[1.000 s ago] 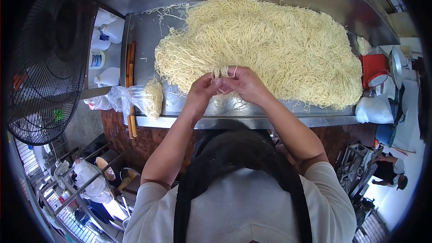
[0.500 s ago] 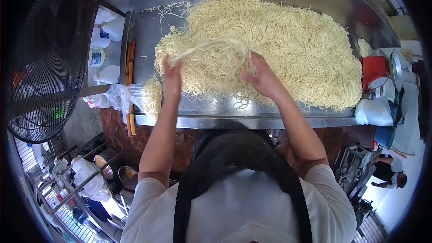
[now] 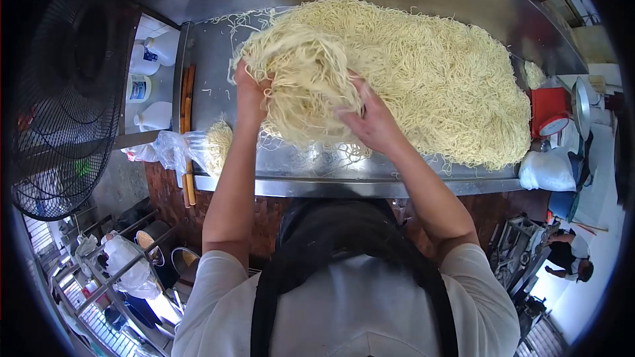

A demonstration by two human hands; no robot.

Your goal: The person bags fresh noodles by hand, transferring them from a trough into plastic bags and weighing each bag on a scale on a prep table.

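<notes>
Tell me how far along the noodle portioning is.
Done: one plastic bag holding noodles lies at the left edge of the steel table. In hand: the left hand and right hand lift a clump of noodles off the noodle pile. Left: that pile covers most of the table, so most is unbagged.

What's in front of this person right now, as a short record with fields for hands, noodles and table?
Left hand: grips left side of noodle bunch
Right hand: grips bunch's right side
Noodle pile: spread across steel table
Bag: clear plastic, noodles inside, at table's left end
Fan: far left
</notes>
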